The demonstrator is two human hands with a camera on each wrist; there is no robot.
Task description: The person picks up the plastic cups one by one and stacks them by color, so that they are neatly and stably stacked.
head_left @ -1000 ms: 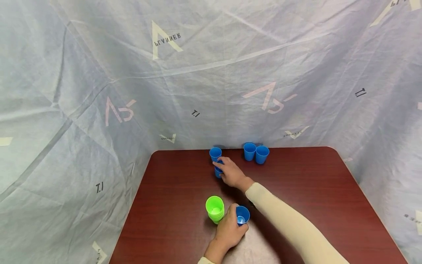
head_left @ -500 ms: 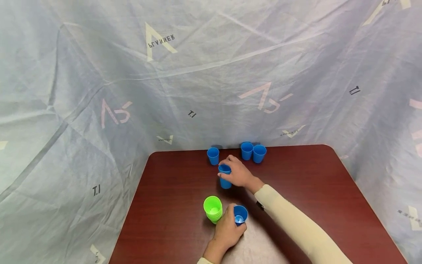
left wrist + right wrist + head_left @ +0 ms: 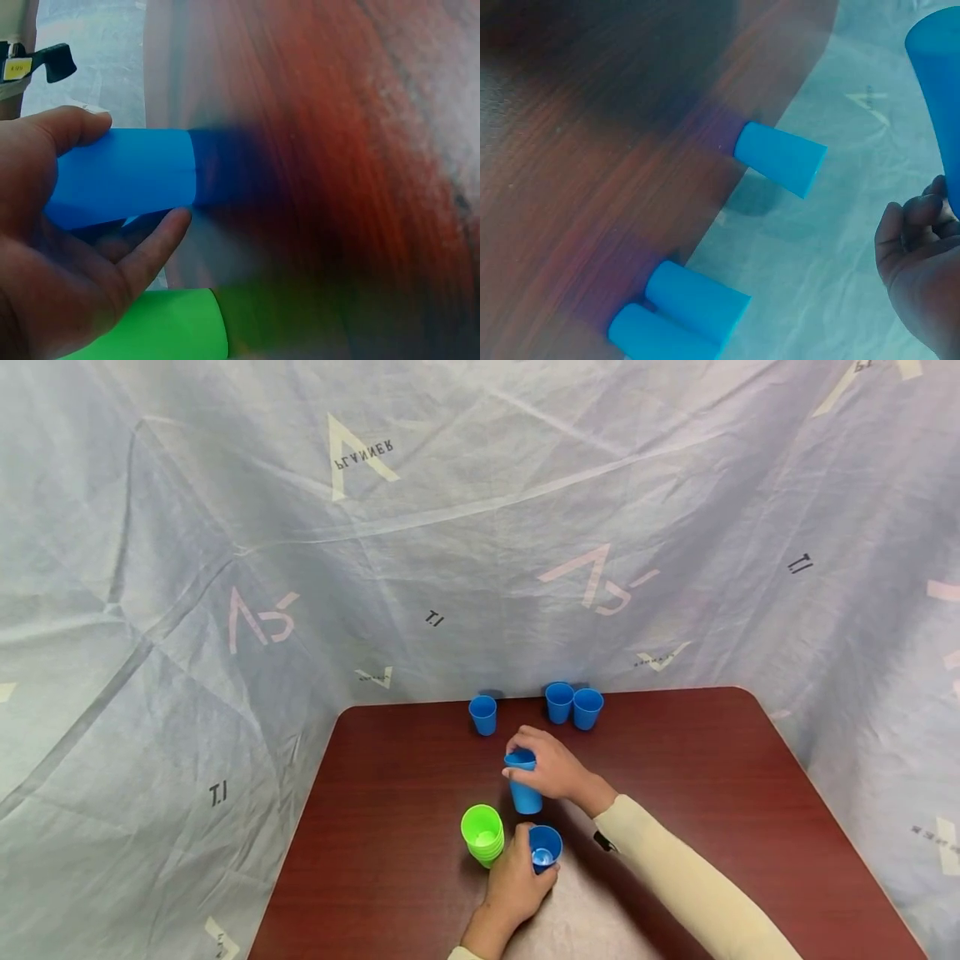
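Note:
My left hand (image 3: 516, 881) grips a blue cup (image 3: 546, 846) that stands upright near the front of the table; in the left wrist view thumb and fingers lie around this blue cup (image 3: 127, 176). Just left of that hand is a stack of green cups (image 3: 482, 833), partly behind the fingers in the left wrist view. Farther back, my right hand (image 3: 551, 766) pinches another blue cup (image 3: 527, 793) by its upper part and holds it slightly tilted above the table. The right wrist view shows this blue cup (image 3: 939, 97) at its right edge, cut off.
A lone blue cup (image 3: 483, 716) stands at the back edge of the dark red table (image 3: 397, 777). To its right, two blue cups (image 3: 559, 703) stand side by side. Grey cloth (image 3: 480, 568) hangs behind and around the table.
My right hand has lifted its blue cup away from beside the lone back cup and carried it toward the front, near the cup in my left hand. The left hand keeps its grip.

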